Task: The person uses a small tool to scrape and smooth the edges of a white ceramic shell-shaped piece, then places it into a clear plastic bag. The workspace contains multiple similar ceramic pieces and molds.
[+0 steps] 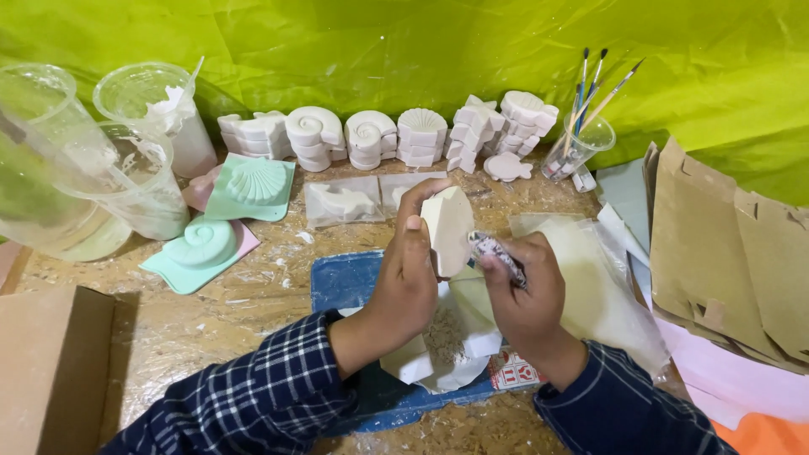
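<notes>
One white plaster piece [448, 229] is held up edge-on above the bench [253, 303]; it is pale cream, smooth and matte, flat-sided with an angled, pointed top. The left hand [407, 282] is clamped on it, thumb on the near face and fingers wrapped behind. The right hand [527, 291] is closed around one small scraping tool [497, 255], whose speckled tip meets the piece's right edge. The two hands sit close together, joined only through the piece. Both sleeves are dark blue with a white check.

Directly below the piece lie white plaster blocks [447, 350] dusted with crumbs, on one blue mat [350, 282]. Behind the piece, flat on the bench, are two clear plastic moulds [344, 203]. Left of the piece are two mint-green moulds, one a scallop shell [253, 185] and one a spiral shell [200, 248]. Further behind the piece, against the green sheet [421, 42], stand six stacks of white castings [371, 139], with one lone fish casting [507, 167] lying beside them. Behind and right of the piece, one clear cup [581, 145] holds about four brushes [594, 84]. Far left of the piece stand three clear plastic tubs [135, 181], streaked with white. Right of the piece lie brown card sheets [725, 253] and one clear plastic bag [607, 295]. One cardboard box [50, 371] sits low and far left of the piece.
</notes>
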